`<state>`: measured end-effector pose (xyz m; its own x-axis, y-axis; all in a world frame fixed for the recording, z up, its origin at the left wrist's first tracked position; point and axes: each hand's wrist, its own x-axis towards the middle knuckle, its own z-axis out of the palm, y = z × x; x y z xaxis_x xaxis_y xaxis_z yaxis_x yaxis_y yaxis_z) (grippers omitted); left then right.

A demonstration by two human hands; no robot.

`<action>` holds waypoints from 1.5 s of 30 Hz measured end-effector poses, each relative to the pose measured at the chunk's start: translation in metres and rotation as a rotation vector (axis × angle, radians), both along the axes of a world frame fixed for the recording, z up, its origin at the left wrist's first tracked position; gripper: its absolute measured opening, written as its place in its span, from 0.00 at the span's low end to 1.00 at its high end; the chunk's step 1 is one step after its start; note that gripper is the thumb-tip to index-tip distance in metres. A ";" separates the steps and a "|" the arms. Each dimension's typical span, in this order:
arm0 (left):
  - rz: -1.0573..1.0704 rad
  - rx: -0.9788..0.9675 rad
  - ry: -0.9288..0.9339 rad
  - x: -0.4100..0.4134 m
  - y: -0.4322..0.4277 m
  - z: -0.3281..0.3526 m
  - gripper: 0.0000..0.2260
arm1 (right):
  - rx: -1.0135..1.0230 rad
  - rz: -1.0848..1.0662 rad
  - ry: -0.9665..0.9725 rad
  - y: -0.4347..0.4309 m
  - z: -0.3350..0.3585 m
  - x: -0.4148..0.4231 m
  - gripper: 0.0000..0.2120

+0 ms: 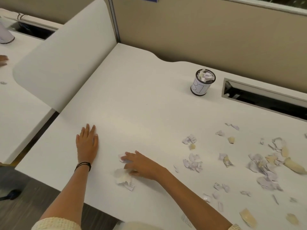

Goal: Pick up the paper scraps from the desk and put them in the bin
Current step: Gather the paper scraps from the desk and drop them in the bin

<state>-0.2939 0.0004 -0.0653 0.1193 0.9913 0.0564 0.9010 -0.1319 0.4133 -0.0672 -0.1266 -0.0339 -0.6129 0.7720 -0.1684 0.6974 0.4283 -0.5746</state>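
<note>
Many paper scraps (192,161) litter the desk (132,97).

Soft, even indoor light falls from above with a warm, yellowish cast. The smooth white laminate desk (132,97) shows a pale bright patch near its middle. Shadows are faint: a thin one along the left hand (87,141), a small one at the foot of the black mesh bin (201,83) with its white paper label. The right hand (141,165) and the torn white and cream paper scraps (124,178) beside it are smeared by motion blur; scraps at the right edge are soft too. Wide-angle distortion bows the desk's edges and the curved white divider panel (66,55).
</note>
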 end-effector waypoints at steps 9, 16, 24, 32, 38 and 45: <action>-0.273 -0.047 0.004 0.093 -0.018 0.005 0.28 | 0.136 -0.434 0.095 -0.018 0.000 0.065 0.13; -0.417 -0.056 0.005 0.150 -0.029 0.001 0.27 | 0.200 -0.746 0.004 -0.032 0.002 0.130 0.10; -0.467 -0.031 0.102 0.165 -0.028 -0.007 0.26 | 0.168 -1.003 0.067 -0.026 0.014 0.182 0.09; -0.489 -0.013 0.115 0.170 -0.017 -0.007 0.25 | 0.258 -1.320 0.345 0.025 0.039 0.229 0.02; -0.488 0.000 0.097 0.176 -0.004 -0.007 0.25 | 0.439 -1.440 0.409 0.079 0.075 0.267 0.03; -0.495 0.024 0.089 0.182 0.010 -0.009 0.25 | 0.586 -1.501 0.304 0.130 0.099 0.295 0.09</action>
